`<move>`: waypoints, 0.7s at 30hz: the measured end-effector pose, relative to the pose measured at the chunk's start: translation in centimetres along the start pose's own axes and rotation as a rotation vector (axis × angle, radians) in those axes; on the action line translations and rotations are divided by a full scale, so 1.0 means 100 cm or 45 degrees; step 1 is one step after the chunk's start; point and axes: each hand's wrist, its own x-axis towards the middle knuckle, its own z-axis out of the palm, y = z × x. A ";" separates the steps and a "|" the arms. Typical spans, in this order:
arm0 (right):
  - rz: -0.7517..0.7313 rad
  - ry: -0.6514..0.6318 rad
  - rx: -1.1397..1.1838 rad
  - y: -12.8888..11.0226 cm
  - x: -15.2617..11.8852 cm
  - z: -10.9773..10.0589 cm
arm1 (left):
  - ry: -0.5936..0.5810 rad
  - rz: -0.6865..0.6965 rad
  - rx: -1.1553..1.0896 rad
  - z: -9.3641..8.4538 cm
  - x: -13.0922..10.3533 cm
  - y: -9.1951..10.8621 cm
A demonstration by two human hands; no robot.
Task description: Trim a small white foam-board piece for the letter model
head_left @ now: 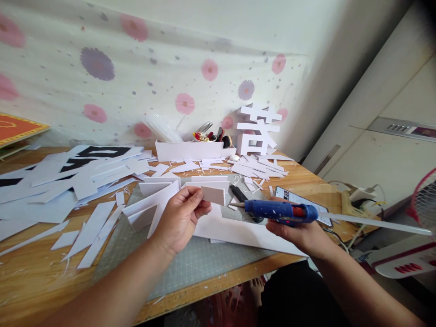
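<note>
Pinching a white foam strip [214, 195] in my left hand [180, 218], I tilt its edge toward the nozzle of the glue gun [281, 211] gripped in my right hand [299, 231]. Both hover over the cutting mat [204, 263] on the counter [37, 277], among offcuts [88, 231].

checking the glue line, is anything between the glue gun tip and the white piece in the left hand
Nothing visible. The glue gun in the right hand points its nozzle at the white piece pinched by the left hand, with only open air across the gap.
</note>
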 end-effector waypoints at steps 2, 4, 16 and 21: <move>0.089 0.108 0.120 0.006 -0.003 -0.004 | -0.002 -0.015 0.028 0.001 0.000 0.000; 0.175 0.235 0.245 0.012 -0.006 -0.006 | -0.011 -0.041 0.085 0.001 -0.001 0.000; 0.027 0.655 0.099 0.009 0.004 -0.067 | -0.160 -0.136 0.383 0.000 -0.002 0.003; 0.219 0.877 -0.175 0.035 0.020 -0.161 | -0.138 -0.155 0.427 -0.001 -0.002 0.005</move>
